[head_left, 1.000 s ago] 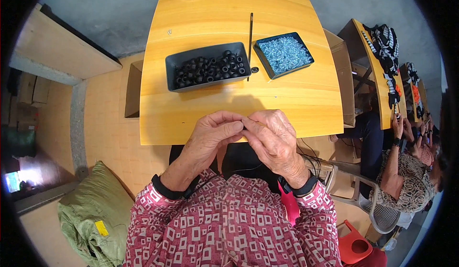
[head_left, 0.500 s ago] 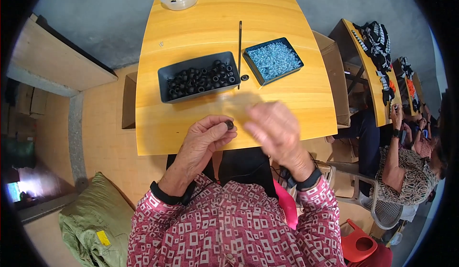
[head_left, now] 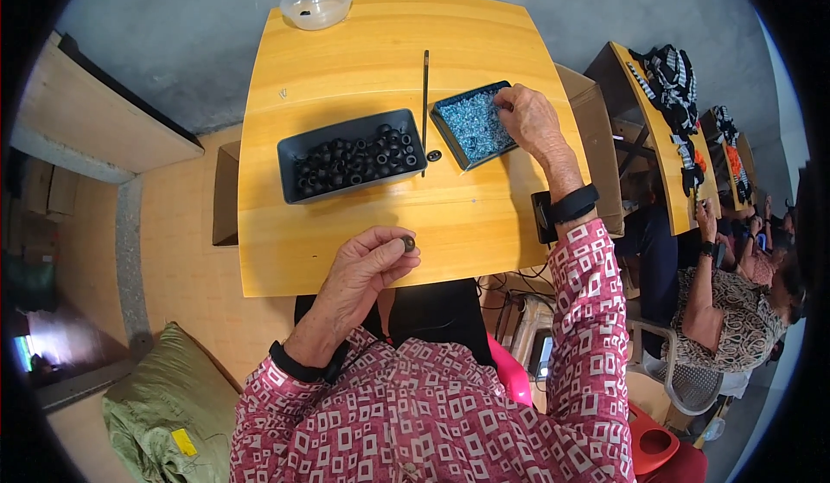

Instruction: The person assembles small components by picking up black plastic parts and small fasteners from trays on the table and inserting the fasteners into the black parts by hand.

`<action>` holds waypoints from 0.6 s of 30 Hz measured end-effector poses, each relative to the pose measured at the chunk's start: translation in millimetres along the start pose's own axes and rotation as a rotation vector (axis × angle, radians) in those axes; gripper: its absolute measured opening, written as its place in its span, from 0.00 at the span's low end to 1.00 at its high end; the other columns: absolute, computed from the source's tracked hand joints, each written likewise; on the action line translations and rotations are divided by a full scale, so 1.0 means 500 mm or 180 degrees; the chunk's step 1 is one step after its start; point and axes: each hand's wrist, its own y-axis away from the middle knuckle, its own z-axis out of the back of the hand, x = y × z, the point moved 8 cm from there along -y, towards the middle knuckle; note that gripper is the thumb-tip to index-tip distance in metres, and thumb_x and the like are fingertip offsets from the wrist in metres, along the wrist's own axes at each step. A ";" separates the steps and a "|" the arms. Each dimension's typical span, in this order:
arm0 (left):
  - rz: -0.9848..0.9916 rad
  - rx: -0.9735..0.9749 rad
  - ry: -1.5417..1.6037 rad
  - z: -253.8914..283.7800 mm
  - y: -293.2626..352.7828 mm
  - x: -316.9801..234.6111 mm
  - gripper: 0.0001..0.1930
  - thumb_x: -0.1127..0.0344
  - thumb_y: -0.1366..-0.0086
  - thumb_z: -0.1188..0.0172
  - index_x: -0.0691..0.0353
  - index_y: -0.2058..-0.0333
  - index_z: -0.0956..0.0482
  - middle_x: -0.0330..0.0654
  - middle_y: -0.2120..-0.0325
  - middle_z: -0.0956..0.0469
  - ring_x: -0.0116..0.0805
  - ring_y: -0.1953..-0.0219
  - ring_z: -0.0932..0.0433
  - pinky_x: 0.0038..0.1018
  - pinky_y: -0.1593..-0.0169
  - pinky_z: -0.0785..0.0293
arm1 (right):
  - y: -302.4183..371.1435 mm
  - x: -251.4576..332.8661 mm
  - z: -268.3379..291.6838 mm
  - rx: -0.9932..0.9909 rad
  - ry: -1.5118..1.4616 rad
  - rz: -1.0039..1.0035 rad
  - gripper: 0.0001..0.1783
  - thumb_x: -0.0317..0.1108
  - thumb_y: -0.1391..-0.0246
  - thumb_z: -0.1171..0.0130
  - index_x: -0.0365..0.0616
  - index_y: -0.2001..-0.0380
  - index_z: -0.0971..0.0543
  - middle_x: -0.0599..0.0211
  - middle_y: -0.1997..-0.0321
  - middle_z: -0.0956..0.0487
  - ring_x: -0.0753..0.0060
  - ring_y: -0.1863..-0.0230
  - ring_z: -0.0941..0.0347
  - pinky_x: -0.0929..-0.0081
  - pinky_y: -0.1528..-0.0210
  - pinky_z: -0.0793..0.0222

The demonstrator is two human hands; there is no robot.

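Between the thumb and fingers of my left hand [head_left: 361,267] is a small, round black bead [head_left: 408,243], held over the front edge of the table. My right hand [head_left: 530,121] reaches into the far right part of a dark tray [head_left: 447,140] filled with small, shiny, see-through pieces [head_left: 474,120]. Its fingertips are drawn together among them; whatever they pinch is hidden. Left of that tray stands a dark grey bin [head_left: 341,192] heaped with black beads [head_left: 354,159] with wide holes. A thin black stick [head_left: 425,94] and an oval black piece [head_left: 434,155] lie between the two containers.
A see-through bowl [head_left: 333,18] stands at the table's far left corner. Cardboard boxes [head_left: 226,193] flank the yellow wooden table [head_left: 380,29]. A green sack [head_left: 164,396] leans at lower left. Another person [head_left: 722,310] sits at a table on the right.
My right hand has moved away from beside my left, forward and right into the tray. My left hand keeps its hold on the bead. The view has shifted slightly.
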 end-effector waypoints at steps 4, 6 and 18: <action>0.0024 0.0016 -0.0026 -0.001 0.002 0.004 0.10 0.67 0.35 0.43 0.65 0.57 0.24 0.40 0.64 0.21 0.28 0.61 0.20 0.22 0.53 0.23 | 0.001 0.006 0.008 0.0093 -0.0506 -0.0073 0.09 0.26 0.55 0.40 0.39 0.67 0.19 0.57 0.69 0.19 0.62 0.66 0.22 0.70 0.60 0.27; 0.0010 0.0034 -0.0003 -0.002 0.001 0.004 0.10 0.67 0.35 0.43 0.65 0.57 0.24 0.40 0.64 0.21 0.28 0.61 0.20 0.22 0.53 0.23 | 0.014 0.006 0.031 -0.0173 -0.1147 0.0070 0.07 0.25 0.52 0.39 0.37 0.67 0.19 0.62 0.72 0.19 0.72 0.69 0.24 0.76 0.63 0.28; -0.0491 -0.0104 0.0089 -0.042 -0.042 -0.032 0.10 0.66 0.34 0.43 0.61 0.55 0.25 0.40 0.60 0.21 0.28 0.57 0.21 0.22 0.51 0.26 | 0.182 0.159 0.109 -0.0547 -0.1997 0.0503 0.08 0.19 0.54 0.40 0.34 0.68 0.20 0.63 0.71 0.22 0.70 0.70 0.25 0.77 0.66 0.29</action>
